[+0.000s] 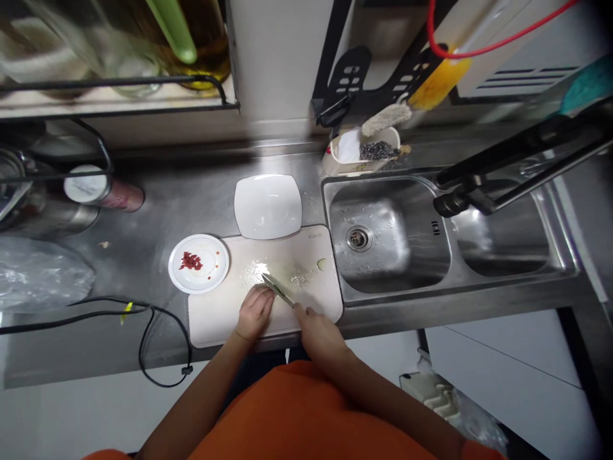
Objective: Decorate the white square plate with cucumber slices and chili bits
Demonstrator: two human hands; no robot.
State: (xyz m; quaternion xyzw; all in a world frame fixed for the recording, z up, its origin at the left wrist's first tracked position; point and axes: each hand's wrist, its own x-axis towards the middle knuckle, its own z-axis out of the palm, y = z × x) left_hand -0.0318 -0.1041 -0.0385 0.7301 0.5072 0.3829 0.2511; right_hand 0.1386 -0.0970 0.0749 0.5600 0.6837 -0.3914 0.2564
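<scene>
A white cutting board lies on the steel counter in front of me. My right hand is closed around the handle of a knife, whose blade slants up and to the left over the board. My left hand rests on the board right beside the blade, fingers curled, and whatever is under them is hidden. Pale chopped bits are scattered on the board beyond the blade, and a small pale piece lies near its right edge.
A round white plate with chopped red bits touches the board's left edge. A square white plate sits behind the board. A double steel sink with black faucet is right. Black cable trails left.
</scene>
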